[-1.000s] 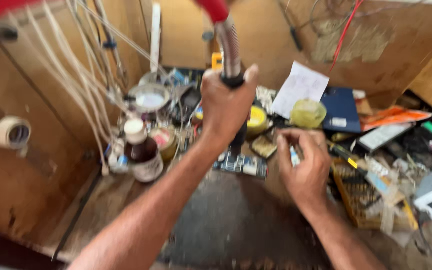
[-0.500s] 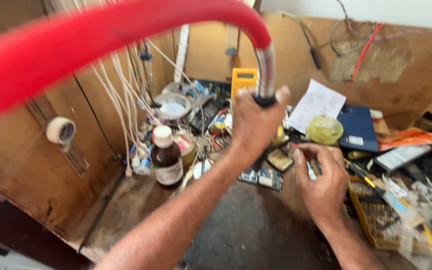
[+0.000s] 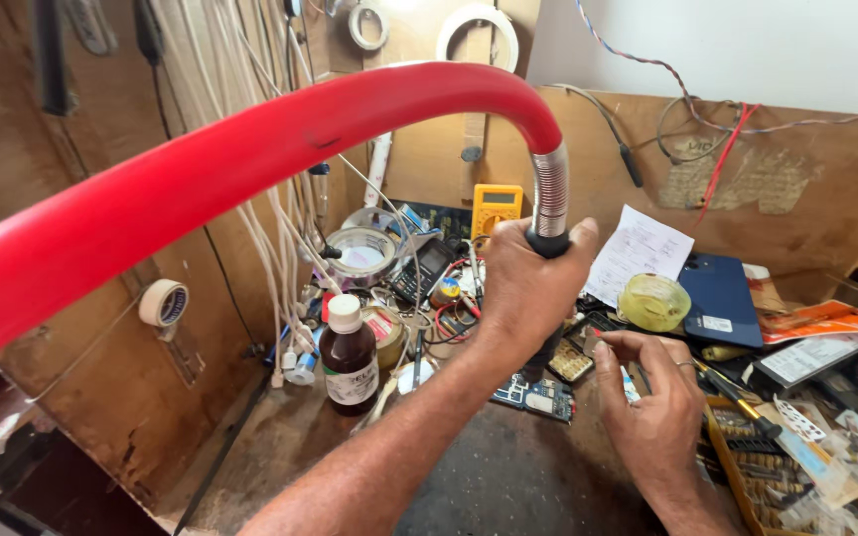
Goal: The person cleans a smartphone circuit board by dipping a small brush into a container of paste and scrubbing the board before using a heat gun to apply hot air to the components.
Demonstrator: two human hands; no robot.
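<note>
1. My left hand [image 3: 528, 288] is clenched around the black handle of the tool [image 3: 548, 243], just below the ribbed metal neck. The handle stands nearly upright in my fist, over the middle of the bench.
2. From this neck the thick red hose [image 3: 250, 169] rises, bends over at the top and runs to the left and toward me, so it crosses the whole upper left of my view.
3. My right hand [image 3: 652, 402] is just to the right of the left one and nearer to me. Its thumb and first fingers pinch a small thin white thing [image 3: 629, 385]; I cannot tell what it is. There is a ring on one finger.
4. Under the left hand lies a small blue circuit board [image 3: 533, 397] on the dark worktop [image 3: 508, 476], touching nothing I hold.
5. To the left stands a brown glass bottle [image 3: 349, 359] with a white cap, upright, near a roll of clear tape [image 3: 361, 253].
6. Farther away a yellow multimeter [image 3: 496, 206] leans against the wooden back wall.
7. To the right of my hands I see a yellowish tape roll [image 3: 653, 301], a white paper sheet [image 3: 640, 253] and a dark blue phone [image 3: 719, 298], lying close together.
8. At the far left many white cables [image 3: 270, 228] hang down the wooden wall, and a roll of masking tape [image 3: 164, 303] hangs on the side panel.
</note>
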